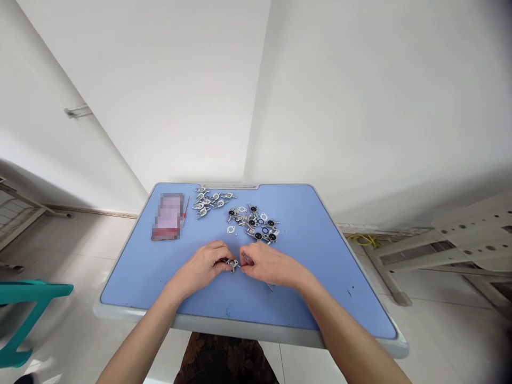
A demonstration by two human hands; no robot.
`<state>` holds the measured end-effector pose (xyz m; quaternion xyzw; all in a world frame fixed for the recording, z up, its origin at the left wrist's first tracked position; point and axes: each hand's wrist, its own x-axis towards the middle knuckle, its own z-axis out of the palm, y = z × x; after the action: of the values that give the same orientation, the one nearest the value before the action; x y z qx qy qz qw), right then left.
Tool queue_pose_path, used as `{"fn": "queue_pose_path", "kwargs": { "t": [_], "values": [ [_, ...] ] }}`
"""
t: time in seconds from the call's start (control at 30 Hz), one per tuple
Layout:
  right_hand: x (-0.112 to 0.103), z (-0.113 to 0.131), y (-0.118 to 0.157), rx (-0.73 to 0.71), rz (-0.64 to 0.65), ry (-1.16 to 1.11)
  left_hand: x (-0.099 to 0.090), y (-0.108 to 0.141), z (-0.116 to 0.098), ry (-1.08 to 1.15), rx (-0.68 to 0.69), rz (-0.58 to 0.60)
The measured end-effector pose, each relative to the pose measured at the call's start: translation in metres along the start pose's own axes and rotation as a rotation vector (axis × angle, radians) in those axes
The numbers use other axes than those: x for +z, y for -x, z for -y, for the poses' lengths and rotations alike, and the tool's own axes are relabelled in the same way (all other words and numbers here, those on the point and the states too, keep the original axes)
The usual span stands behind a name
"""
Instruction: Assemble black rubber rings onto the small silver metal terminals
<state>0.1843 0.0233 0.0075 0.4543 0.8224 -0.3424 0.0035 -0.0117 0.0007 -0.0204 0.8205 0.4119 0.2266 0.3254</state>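
My left hand [202,265] and my right hand [268,264] meet near the middle of the blue desktop [280,298]. Their fingertips pinch a small metal fitting [231,264], partly hidden by my fingers. A thin metal rod [270,287] sticks out from under my right palm. Farther back lie a heap of silver metal brackets [208,202] and a mixed heap of metal plates with black rubber discs [252,223]. Neither hand touches those heaps.
At the desk's far left lie a pixelated flat rectangular object [168,216] and a thin red-tipped tool [185,207]. The grey desk edge [240,328] runs in front of me. White walls and a tiled floor surround the desk, with a teal chair [28,314] at left.
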Motion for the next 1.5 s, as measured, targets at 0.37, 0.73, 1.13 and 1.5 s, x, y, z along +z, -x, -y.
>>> {"fn": "queue_pose_path", "kwargs": {
  "t": [0.37,0.73,1.13,1.5],
  "values": [
    [-0.009,-0.001,-0.001,-0.022,0.094,-0.02,0.004,0.003,-0.001,0.004,-0.036,-0.015],
    [-0.014,-0.002,0.0,-0.03,0.082,-0.078,0.003,0.003,-0.003,0.028,-0.061,-0.016],
    [-0.009,-0.004,-0.003,-0.008,0.081,-0.112,0.007,0.003,0.0,0.026,-0.092,-0.023],
    [-0.007,0.0,-0.002,-0.022,0.091,-0.082,0.009,0.005,0.0,0.025,-0.091,-0.013]
  ]
}}
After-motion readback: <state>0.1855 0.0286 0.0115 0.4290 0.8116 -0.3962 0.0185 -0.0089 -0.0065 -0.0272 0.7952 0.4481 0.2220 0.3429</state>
